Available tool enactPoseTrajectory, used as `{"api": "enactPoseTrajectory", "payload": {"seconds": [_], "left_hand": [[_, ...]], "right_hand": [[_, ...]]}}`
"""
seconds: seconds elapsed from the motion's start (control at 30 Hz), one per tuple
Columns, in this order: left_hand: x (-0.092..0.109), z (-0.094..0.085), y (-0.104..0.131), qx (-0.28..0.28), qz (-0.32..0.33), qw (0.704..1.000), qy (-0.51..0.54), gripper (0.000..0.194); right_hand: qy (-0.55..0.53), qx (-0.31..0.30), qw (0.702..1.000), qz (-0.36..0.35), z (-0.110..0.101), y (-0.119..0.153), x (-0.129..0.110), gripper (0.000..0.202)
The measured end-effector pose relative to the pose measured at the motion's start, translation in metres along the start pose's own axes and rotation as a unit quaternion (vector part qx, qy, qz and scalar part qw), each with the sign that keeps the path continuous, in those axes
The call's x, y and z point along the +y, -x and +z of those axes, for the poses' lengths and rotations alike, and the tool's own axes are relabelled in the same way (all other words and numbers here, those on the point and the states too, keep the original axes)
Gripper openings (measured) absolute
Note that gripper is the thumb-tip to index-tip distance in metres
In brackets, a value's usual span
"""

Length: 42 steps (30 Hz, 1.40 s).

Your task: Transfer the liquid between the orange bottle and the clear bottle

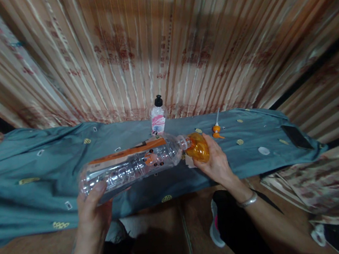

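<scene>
My left hand (94, 202) is wrapped round the base of a large clear plastic bottle (131, 166) with an orange label. The bottle lies almost level in the air, its neck pointing right. My right hand (214, 160) grips a small amber container (198, 148), whose opening meets the large bottle's mouth. Whether liquid passes between them cannot be seen. Behind the large bottle, a small bottle (158, 118) with a black cap and pink label stands upright. An orange pump top (216, 129) with a pale tube lies on the cloth, right of the amber container.
A green patterned cloth (94, 134) covers the long table. Toward its right end lie a dark flat object (296, 137) and a pale round disc (264, 150). Patterned curtains (144, 41) hang behind. My feet show below the front edge; a dark bag-like item is at lower right.
</scene>
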<state>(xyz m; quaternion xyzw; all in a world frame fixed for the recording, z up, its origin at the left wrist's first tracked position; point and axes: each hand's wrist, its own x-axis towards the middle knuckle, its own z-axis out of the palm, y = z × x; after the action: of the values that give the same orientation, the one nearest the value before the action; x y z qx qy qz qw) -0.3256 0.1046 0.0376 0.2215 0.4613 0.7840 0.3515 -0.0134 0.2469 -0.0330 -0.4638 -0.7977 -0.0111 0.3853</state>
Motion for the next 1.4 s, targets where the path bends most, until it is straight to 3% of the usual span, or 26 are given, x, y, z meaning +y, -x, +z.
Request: {"api": "enactPoseTrajectory", "payload": {"seconds": [0.33, 0.53, 1.23, 1.4], "left_hand": [[0.0019, 0.0046, 0.0001, 0.016, -0.011, 1.000, 0.007, 0.089], [0.0005, 0.0032, 0.0000, 0.004, -0.004, 1.000, -0.005, 0.080], [0.0017, 0.0048, 0.0016, 0.019, -0.009, 1.000, -0.005, 0.087], [0.0010, 0.0030, 0.0015, -0.003, 0.007, 1.000, -0.007, 0.080]], "right_hand": [[-0.003, 0.001, 1.000, -0.012, -0.0007, -0.0001, 0.0010, 0.085], [-0.003, -0.006, 1.000, -0.001, -0.0007, 0.0002, 0.0009, 0.086], [-0.002, -0.003, 1.000, -0.001, 0.0007, 0.0001, -0.0001, 0.085], [0.000, -0.008, 1.000, 0.002, -0.0001, 0.0000, -0.0008, 0.084]]}}
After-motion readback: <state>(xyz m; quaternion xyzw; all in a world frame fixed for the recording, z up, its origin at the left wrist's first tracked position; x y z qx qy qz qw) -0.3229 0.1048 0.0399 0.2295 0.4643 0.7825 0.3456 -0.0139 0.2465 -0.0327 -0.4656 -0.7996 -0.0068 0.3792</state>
